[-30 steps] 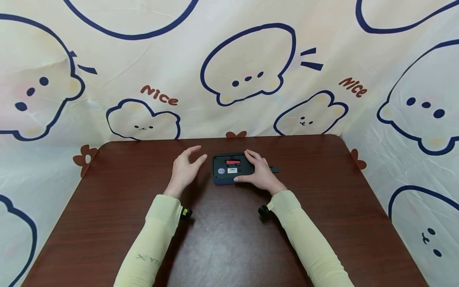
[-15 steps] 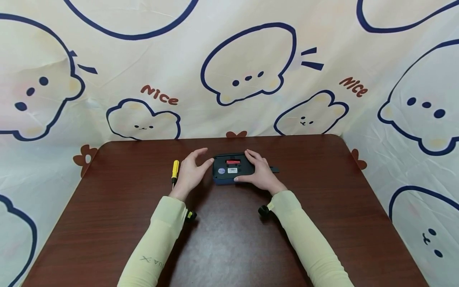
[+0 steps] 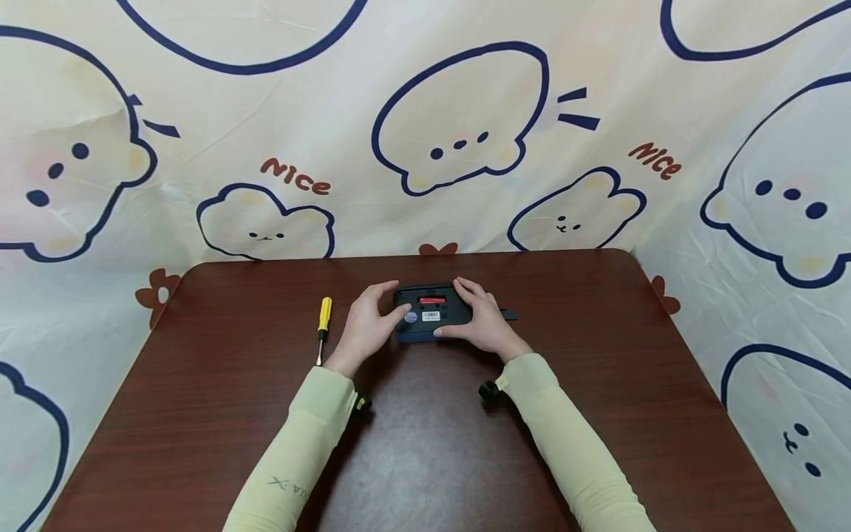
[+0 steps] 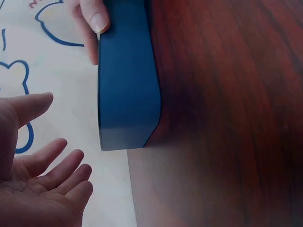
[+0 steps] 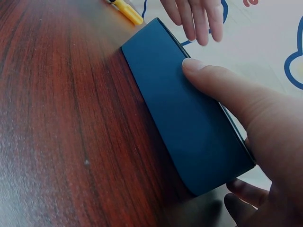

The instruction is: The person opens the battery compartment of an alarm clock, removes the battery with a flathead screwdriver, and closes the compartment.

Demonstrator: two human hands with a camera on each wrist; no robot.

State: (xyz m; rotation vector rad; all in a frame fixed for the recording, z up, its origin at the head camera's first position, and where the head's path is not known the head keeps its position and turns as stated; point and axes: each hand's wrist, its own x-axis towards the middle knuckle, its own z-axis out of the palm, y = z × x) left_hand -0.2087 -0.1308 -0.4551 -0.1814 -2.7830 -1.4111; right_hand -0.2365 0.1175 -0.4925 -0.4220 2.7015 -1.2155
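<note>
A dark blue device with a black back [image 3: 448, 314] lies back side up near the far edge of the table. In its battery slot sits a red battery [image 3: 432, 300]; a round sticker and a white barcode label are just below. My right hand [image 3: 490, 323] grips the right end, thumb [image 5: 213, 80] along the near blue side and fingers at the far side. My left hand [image 3: 369, 323] hovers by the left end, its thumb overlapping the corner in the head view. The left wrist view shows that hand with fingers spread, apart from the blue casing [image 4: 128, 75].
A yellow-handled screwdriver [image 3: 324, 316] lies left of my left hand, tip toward me. Beyond my right hand a small flat dark piece [image 3: 508, 315] rests on the brown table [image 3: 425, 436]. A printed curtain [image 3: 359, 133] hangs close behind the table.
My left hand has moved right to the device's left end, uncovering the screwdriver on the table. My right hand and the device have stayed in place.
</note>
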